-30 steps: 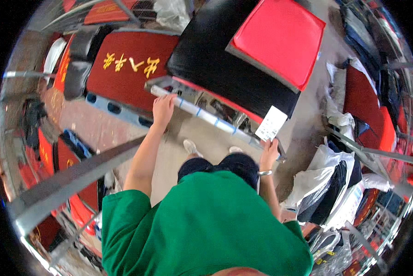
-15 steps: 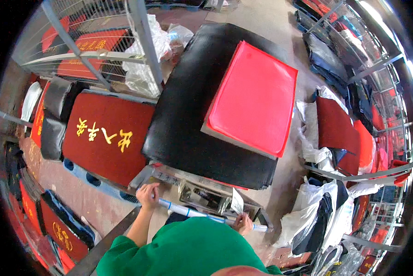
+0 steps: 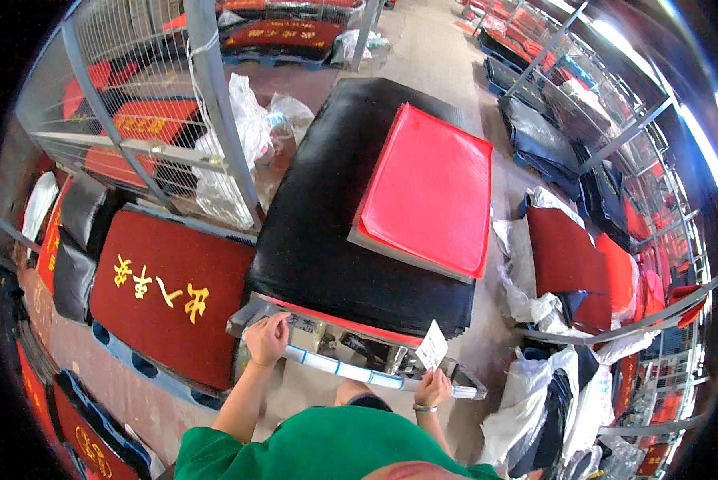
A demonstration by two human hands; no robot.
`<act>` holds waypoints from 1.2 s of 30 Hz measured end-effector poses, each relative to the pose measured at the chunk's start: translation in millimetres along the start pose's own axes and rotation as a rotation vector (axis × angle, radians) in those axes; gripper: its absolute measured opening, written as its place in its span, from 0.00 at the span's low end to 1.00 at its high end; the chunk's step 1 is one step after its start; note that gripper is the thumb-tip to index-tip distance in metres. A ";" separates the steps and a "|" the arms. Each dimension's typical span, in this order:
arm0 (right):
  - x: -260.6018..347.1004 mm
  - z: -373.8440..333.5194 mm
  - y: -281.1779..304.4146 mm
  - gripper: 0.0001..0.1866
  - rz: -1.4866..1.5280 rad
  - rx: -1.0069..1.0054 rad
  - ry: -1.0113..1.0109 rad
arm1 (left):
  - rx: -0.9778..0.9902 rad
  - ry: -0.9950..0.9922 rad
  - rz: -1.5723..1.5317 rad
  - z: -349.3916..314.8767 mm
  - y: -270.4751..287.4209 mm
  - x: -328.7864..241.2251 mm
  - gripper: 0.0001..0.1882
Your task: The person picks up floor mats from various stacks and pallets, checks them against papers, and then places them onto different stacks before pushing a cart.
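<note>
My left hand (image 3: 267, 339) is closed at the left end of a cart handle (image 3: 351, 371), a white-wrapped bar with blue bands. Near the bar's right end, my right hand (image 3: 433, 388) is closed on the handle and also pinches a white paper card (image 3: 432, 346), which sticks up above the fingers. Ahead of both hands lies a thick stack of black mats (image 3: 319, 216) on the cart (image 3: 251, 314). A smaller stack of glossy red sheets (image 3: 431, 192) rests on its right half. A red edge shows beneath the black stack.
Left of the cart, dark red mats with yellow lettering (image 3: 167, 264) lie on a blue pallet (image 3: 147, 368). A wire-mesh cage (image 3: 147, 104) with a metal post stands beyond. Along the right, white plastic wrapping (image 3: 519, 392) and stacked mats (image 3: 563, 256) border the aisle (image 3: 423, 48).
The view has tilted up, showing more of the far aisle, and the surroundings sit lower in it. Both hands stay at the handle; the card now stands higher above my right hand.
</note>
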State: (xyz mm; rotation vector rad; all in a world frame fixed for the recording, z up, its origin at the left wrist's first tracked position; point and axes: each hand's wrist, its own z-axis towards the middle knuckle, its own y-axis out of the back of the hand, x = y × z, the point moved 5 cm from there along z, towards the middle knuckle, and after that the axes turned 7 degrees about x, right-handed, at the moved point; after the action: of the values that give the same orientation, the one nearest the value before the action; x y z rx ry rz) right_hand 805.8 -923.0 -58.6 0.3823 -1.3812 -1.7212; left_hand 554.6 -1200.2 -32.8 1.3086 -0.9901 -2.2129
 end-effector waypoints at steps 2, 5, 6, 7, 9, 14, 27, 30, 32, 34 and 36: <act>-0.8 26.3 -12.8 0.10 0.020 -0.008 -0.001 | -0.017 -0.037 0.029 30.6 -12.3 -1.5 0.08; 0.1 72.9 -34.9 0.08 -0.049 -0.177 0.074 | -0.005 -0.088 0.089 76.7 -37.0 6.1 0.07; -1.7 88.0 -44.6 0.07 -0.025 -0.103 0.085 | 0.021 -0.043 0.135 95.4 -43.7 7.8 0.07; 4.7 107.2 -50.0 0.07 -0.015 -0.085 0.112 | 0.016 -0.040 0.134 113.0 -48.5 10.5 0.07; 4.0 139.5 -65.8 0.07 -0.021 -0.097 0.149 | 0.028 -0.008 0.183 148.4 -68.5 15.6 0.06; -23.8 234.9 -113.9 0.06 -0.094 -0.043 0.092 | 0.117 -0.002 0.196 233.7 -119.0 3.7 0.05; -152.7 562.5 -159.9 0.13 -0.174 0.245 -0.088 | 0.025 -0.125 0.240 490.9 -263.9 -64.6 0.04; -149.2 640.3 -178.3 0.15 -0.179 0.286 -0.117 | 0.036 -0.080 0.216 561.2 -286.9 -61.0 0.04; -158.4 692.9 -197.3 0.15 -0.209 0.279 -0.178 | 0.028 -0.092 0.196 611.2 -309.9 -59.6 0.04; -163.0 736.6 -218.5 0.18 -0.255 0.308 -0.158 | 0.051 -0.054 0.180 645.0 -333.8 -54.2 0.03; -164.7 781.4 -239.4 0.15 -0.257 0.383 -0.217 | 0.024 -0.028 0.196 701.9 -350.9 -51.0 0.03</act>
State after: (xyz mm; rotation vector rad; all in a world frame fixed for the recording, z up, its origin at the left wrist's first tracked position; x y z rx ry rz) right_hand 252.6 -299.3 -56.0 0.6207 -1.8980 -1.7359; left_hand -22.2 -665.8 -38.0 1.1409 -1.1085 -2.0823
